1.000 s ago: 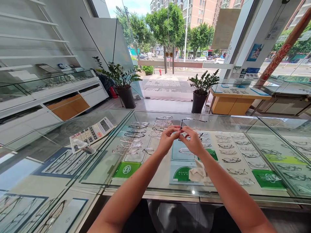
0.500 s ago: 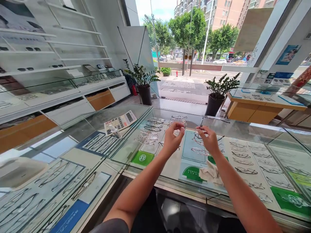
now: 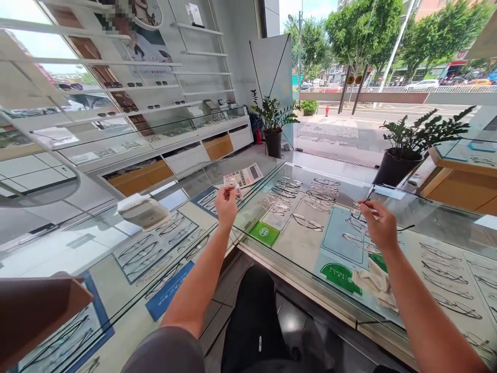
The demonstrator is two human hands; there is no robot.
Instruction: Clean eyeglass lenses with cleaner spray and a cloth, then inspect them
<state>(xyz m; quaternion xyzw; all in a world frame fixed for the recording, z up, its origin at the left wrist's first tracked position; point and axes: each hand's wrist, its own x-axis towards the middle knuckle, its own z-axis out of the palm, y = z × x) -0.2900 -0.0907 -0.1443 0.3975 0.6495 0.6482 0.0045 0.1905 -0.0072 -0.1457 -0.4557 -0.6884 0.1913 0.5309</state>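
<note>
Optician's glass counter point(image 3: 295, 243): my right hand point(image 3: 382, 228) pinches thin black spectacle frame point(image 3: 367, 199) above display glass. My left hand point(image 3: 226, 204), fingers curled, reaches spray bottle point(image 3: 235, 187) beside calculator point(image 3: 244, 176). Risk: one-handed pinch slips, frame drops onto glass.

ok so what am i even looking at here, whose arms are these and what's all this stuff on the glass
The camera sits on a person's head and looks down, so the two bare arms are that person's own. They stand behind a glass counter in an eyewear shop, with rows of spectacle frames displayed under the glass. The right hand holds a thin dark pair of glasses. The left hand reaches toward a small bottle beside a calculator. A crumpled cloth lies on the glass.
</note>
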